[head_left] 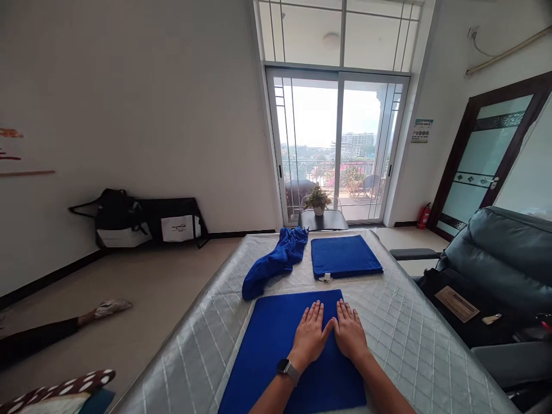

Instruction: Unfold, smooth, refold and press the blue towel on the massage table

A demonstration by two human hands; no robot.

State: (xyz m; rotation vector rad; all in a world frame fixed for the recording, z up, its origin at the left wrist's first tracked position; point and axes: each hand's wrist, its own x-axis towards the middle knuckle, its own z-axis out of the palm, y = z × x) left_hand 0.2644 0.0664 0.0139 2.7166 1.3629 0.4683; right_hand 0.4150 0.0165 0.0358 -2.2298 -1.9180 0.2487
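A blue cloth [267, 351] lies flat on the quilted silver-grey table cover [401, 339] in front of me. My left hand [311, 334] rests palm down on it, fingers stretched out, a watch on the wrist. Close beside it, my right hand [350, 332] lies flat at the cloth's right edge, the thumbs nearly touching. Beyond them sits a neatly folded stack of blue cloth [345, 255] with a small white tag. To its left a crumpled blue cloth [278, 259] lies in a loose heap.
A grey recliner [495, 253] with a wooden plaque [457, 303] stands at the right. Behind the table, a potted plant [318, 198] is on a dark chair. Another person's leg [47, 339] reaches across the floor at left. Bags [121, 213] sit along the wall.
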